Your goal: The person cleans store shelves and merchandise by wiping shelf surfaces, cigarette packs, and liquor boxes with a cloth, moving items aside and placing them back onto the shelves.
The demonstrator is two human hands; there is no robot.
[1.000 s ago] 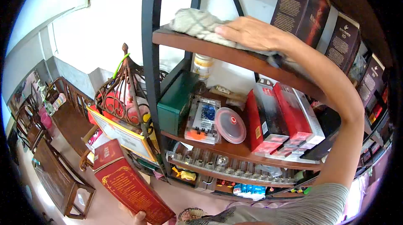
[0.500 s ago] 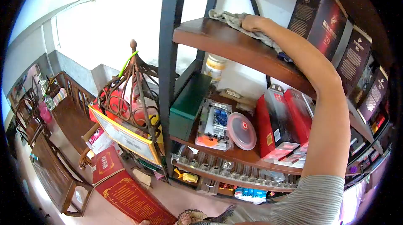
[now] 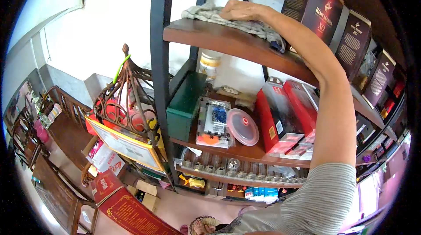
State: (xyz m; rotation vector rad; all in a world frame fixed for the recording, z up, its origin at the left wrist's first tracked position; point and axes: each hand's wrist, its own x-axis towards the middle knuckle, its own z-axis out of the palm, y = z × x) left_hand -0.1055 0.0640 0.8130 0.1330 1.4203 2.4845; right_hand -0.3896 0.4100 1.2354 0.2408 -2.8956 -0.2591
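Note:
My right hand (image 3: 240, 10) reaches up to the top shelf board (image 3: 197, 31), its fingers bent over a grey, crumpled cloth (image 3: 204, 12). The cloth lies flat on the dark wood near the board's left end, and a dark blue part of it hangs by the front edge. Just right of the hand stands a dark Remy Martin XO box (image 3: 322, 16). My left hand is out of view. Low down, a long red box (image 3: 127, 208) with gold lettering leans at a slant, its lower end cut off by the frame.
The shelf below holds a green box (image 3: 182, 112), a clear round lid (image 3: 243, 127), red and black boxes (image 3: 278, 119) and a jar (image 3: 209, 65). Small glasses (image 3: 232, 165) line a lower tier. Left of the rack stand a scrolled iron frame (image 3: 125, 95) and a wooden bench (image 3: 66, 125).
My right hand has slid the cloth leftward, closer to the shelf's left end. The view has shifted slightly to the right. A fingertip near the red box's lower end has gone out of view.

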